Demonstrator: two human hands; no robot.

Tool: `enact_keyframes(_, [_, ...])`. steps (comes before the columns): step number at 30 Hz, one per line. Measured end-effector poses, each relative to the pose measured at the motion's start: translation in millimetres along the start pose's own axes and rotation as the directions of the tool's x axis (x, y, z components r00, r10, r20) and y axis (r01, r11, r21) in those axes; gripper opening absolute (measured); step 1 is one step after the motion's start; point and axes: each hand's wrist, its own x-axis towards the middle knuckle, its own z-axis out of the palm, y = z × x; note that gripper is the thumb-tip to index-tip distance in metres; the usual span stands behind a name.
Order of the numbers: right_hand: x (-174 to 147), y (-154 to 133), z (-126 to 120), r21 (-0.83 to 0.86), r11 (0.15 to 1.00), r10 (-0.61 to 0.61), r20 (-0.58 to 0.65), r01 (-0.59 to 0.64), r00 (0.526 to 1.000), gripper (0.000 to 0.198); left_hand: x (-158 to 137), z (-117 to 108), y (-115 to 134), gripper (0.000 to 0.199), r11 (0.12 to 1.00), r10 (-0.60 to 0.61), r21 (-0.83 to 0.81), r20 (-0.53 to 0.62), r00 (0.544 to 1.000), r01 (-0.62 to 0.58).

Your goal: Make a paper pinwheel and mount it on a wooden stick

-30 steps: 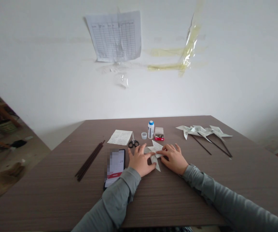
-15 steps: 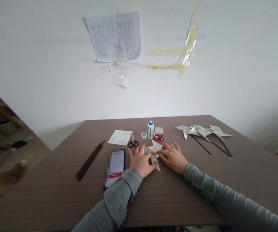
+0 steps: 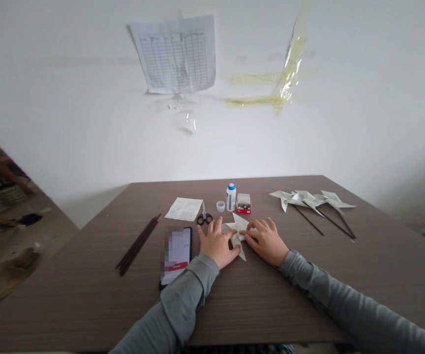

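A paper pinwheel (image 3: 239, 222) of printed paper lies on the table between my hands, its blades folded in toward the middle. My left hand (image 3: 217, 247) grips it from the left, thumb and index finger on the folded paper and the other fingers spread. From the right, my right hand (image 3: 267, 243) presses its fingertips onto the pinwheel's centre. Part of the paper is hidden under my fingers. Just beyond the left fingertips are black-handled scissors (image 3: 204, 218). A small red box (image 3: 244, 204) of thumbtacks stands open behind the pinwheel.
On the brown table (image 3: 257, 309) are a phone (image 3: 176, 258), dark sticks (image 3: 138, 245), a paper sheet (image 3: 184, 209), a small clear cup (image 3: 220, 206) and a white bottle (image 3: 230, 197) with a blue cap. Finished pinwheels (image 3: 310, 199) on sticks lie at the right. A wall (image 3: 98, 128) rises behind.
Almost nothing differs. Both hands keep their places on the pinwheel, and the whole view has shifted very slightly.
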Motion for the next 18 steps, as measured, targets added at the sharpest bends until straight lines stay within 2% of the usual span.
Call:
enact_keyframes(10, [2.2, -6.5, -5.2, -0.017, 1.000, 0.021, 0.062, -0.020, 0.998, 0.040, -2.2, 5.6, -0.5, 0.058, 0.999, -0.018, -0.045, -0.076, 0.997, 0.014])
enact_keyframes(14, [4.3, -10.9, -9.1, -0.038, 0.999, 0.041, 0.090, -0.038, 0.995, 0.040, -1.0, 6.1, -1.2, 0.066, 0.998, -0.037, -0.048, -0.056, 0.998, 0.034])
enact_keyframes(18, [4.7, -14.5, -11.8, -0.037, 0.998, 0.045, 0.111, -0.041, 0.993, 0.040, -0.8, 6.0, -0.2, 0.060, 0.999, -0.012, -0.046, -0.064, 0.998, 0.009])
